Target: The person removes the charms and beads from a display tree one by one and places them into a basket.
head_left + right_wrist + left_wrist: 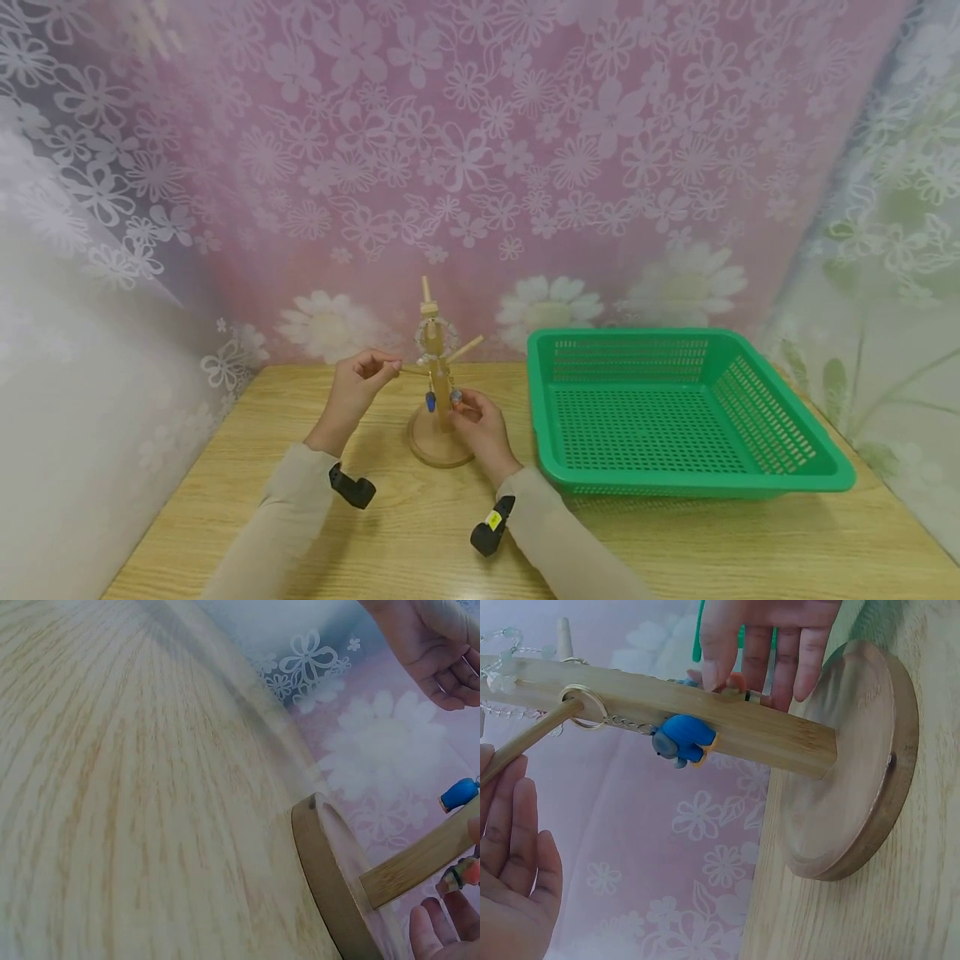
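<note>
A wooden peg stand (422, 446) with a round base and upright post stands on the table. My left hand (354, 392) pinches the end of its left peg (532, 741). On that peg hangs a key ring (592, 705) with a chain and a small blue-and-grey figure (682, 739). My right hand (485, 432) is at the other side of the post, holding a small orange-and-grey figure keychain (456, 397) between thumb and fingers. Its chain runs up toward the right peg (467, 348). Beaded bracelets (452, 337) hang higher on the stand.
A green plastic basket (540, 417) with perforated walls stands on the wooden table (420, 533), right of the stand. A pink flowered cloth (480, 192) hangs close behind the table, with pale cloth at both sides.
</note>
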